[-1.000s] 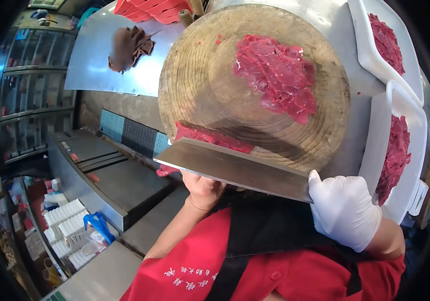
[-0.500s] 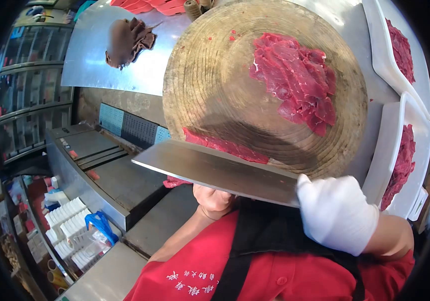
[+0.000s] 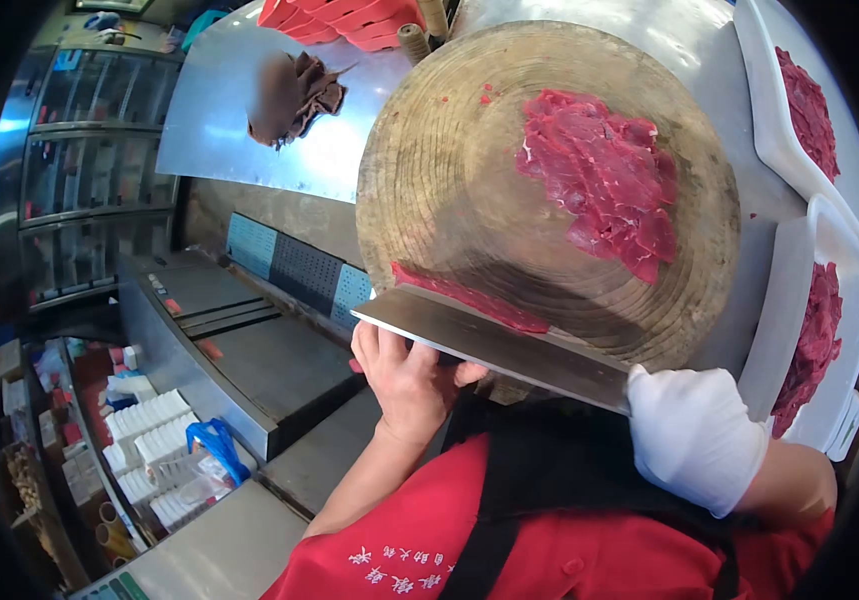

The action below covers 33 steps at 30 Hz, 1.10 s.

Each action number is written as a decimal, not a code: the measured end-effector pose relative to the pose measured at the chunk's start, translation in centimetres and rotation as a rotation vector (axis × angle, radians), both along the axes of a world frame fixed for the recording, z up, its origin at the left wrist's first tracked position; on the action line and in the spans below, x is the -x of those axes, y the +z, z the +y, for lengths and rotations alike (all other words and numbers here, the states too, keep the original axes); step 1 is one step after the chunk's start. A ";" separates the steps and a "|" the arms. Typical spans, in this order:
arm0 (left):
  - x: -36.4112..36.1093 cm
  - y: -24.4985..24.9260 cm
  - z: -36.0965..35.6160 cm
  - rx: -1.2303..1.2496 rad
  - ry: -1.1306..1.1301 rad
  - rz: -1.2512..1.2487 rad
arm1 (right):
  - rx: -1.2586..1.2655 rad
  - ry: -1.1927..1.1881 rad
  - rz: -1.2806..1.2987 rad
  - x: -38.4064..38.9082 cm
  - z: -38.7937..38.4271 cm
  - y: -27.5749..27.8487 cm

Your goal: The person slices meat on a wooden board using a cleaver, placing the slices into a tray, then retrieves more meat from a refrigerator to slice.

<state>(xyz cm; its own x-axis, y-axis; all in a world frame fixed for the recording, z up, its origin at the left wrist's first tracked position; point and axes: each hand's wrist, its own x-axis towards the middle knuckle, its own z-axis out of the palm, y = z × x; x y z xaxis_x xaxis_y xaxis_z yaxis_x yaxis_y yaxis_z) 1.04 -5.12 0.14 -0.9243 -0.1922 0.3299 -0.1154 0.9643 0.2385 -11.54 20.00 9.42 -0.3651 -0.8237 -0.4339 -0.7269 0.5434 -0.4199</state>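
A wide cleaver lies slanted across the near edge of a round wooden chopping block. My right hand, in a white glove, is closed around its handle end. Bare, my left hand is beside the near side of the blade, with thumb and fingers apart and the fingertips partly hidden by the steel. Along the blade's far side lies a long strip of red meat. Thin slices of red meat are piled on the right half of the block. A bit of red shows beside my left fingers.
Two white trays with red meat stand at the right. On the metal table at the upper left are a dark brown, partly blurred item and red trays. A steel counter and stacked white containers are at the left.
My left hand has come further out from beneath the blade, and its thumb and fingers have spread. The whole view has shifted, with the block appearing further right and lower.
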 end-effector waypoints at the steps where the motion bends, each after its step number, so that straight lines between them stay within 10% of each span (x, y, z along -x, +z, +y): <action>1: 0.1 -0.2 -0.1 -0.008 0.008 -0.001 | 0.072 0.062 0.089 -0.1 0.6 -0.2; 14: 0.2 -1.8 -0.9 -0.045 0.005 0.183 | 0.072 0.297 0.275 1.7 -6.4 -0.3; 15: 0.4 -1.5 -1.0 -0.055 -0.001 0.177 | -0.011 0.201 -0.002 2.2 -8.3 0.2; 21: 0.9 -0.2 -1.0 -0.022 -0.055 0.105 | 0.684 0.171 0.000 3.3 -14.0 -2.7; 24: 1.2 0.4 -0.8 -0.049 -0.046 0.141 | 0.554 0.115 0.072 5.3 -12.1 -3.6; 27: 1.0 2.1 -1.2 -0.470 0.016 0.094 | 0.415 -0.050 -0.019 5.6 -7.6 0.1; 29: 2.6 3.5 -0.8 -0.544 0.109 0.193 | 0.424 -0.669 -0.817 5.0 -4.2 2.1; 33: 8.5 4.0 0.1 -1.792 -0.163 0.042 | 0.679 -0.642 -0.907 4.1 0.1 0.8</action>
<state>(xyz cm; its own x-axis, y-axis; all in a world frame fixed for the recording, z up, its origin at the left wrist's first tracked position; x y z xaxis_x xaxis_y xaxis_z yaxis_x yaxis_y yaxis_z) -7.41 -5.02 4.17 -0.9657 -0.2221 -0.1344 -0.0228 -0.4433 0.8961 -15.63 20.05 10.20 -0.5718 -0.7633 -0.3007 0.2684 0.1723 -0.9478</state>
